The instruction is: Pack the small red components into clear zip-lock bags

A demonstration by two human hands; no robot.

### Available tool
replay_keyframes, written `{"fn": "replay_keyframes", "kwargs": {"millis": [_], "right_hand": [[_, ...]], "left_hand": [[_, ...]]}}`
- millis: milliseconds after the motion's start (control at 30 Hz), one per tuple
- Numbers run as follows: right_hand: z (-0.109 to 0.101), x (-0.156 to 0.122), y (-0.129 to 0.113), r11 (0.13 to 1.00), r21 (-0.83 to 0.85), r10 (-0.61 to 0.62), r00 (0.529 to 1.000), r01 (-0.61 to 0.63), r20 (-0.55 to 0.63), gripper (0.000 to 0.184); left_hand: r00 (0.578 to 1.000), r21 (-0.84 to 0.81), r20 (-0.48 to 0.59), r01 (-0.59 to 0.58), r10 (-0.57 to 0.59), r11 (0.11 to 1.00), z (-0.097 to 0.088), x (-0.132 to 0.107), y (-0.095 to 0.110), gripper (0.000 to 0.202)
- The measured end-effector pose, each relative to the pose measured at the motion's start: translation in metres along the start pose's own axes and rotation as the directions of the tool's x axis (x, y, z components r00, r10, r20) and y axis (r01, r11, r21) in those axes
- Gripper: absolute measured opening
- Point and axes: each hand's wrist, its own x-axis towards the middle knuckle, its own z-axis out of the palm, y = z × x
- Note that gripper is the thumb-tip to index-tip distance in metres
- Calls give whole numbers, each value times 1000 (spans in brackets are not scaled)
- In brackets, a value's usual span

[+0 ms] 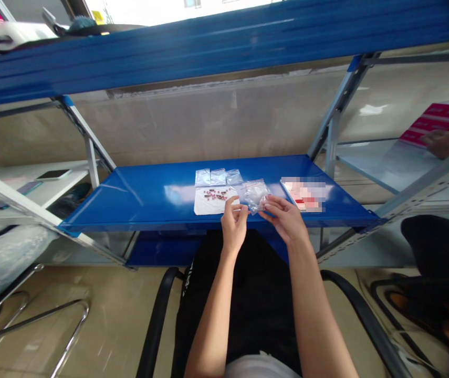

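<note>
My right hand (pixel 285 216) grips a clear plastic zip bag (pixel 256 193) by its right side, between thumb and fingers. My left hand (pixel 234 224) is curled in a pinch at the bag's lower left; whatever its fingertips hold is too small to make out. Just beyond that hand, many small red and dark pieces (pixel 217 194) lie scattered on a white sheet (pixel 204 207). Behind the sheet, three small clear bags (pixel 218 177) rest side by side on the blue shelf (pixel 149 197).
Right of the bag lies a booklet (pixel 301 194), partly blurred out. A blue upper shelf (pixel 224 47) crosses above, and slanted metal posts (pixel 334 115) flank the work surface. Another person's hand (pixel 445 143) is at a pink sheet (pixel 437 122) far right. A phone (pixel 53 174) lies on the left shelf.
</note>
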Motion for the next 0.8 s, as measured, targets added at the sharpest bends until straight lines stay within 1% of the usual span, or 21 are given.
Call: {"fn": "replay_keyframes", "kwargs": {"millis": [100,167,300,367,433,533,600,800], "right_hand": [[9,-8,-7,999,1,41,997,-42,59,40],[14,-12,-11,999,-22,48,995,-46,92,39],[18,-15,-14,995,-91,43,987,-29,157,40],[18,-16,-15,995,-92,45,985,-30,165,43],[17,-15,-16,997,-63,45,987,-35,156,44],[15,-15,-16,999,-21,37,989,-35,140,43],[15,-15,-16,1000,-16,27,990,-25,141,44],[15,-14,-14,999,-44,-3,993,8,122,46]], "left_hand": [[999,-48,-42,29,-31,998,-8,3,8,60],[997,-50,-48,65,-68,997,-14,6,11,63],[992,9,-49,116,-116,993,-24,9,12,47],[991,22,-37,132,-132,991,-29,10,11,39],[985,2,-22,169,-169,986,-33,11,11,34],[970,-43,-16,243,-244,969,-38,11,13,32],[963,-45,-12,269,-269,962,-40,11,15,32],[965,21,26,261,-261,965,-43,10,21,32]]}}
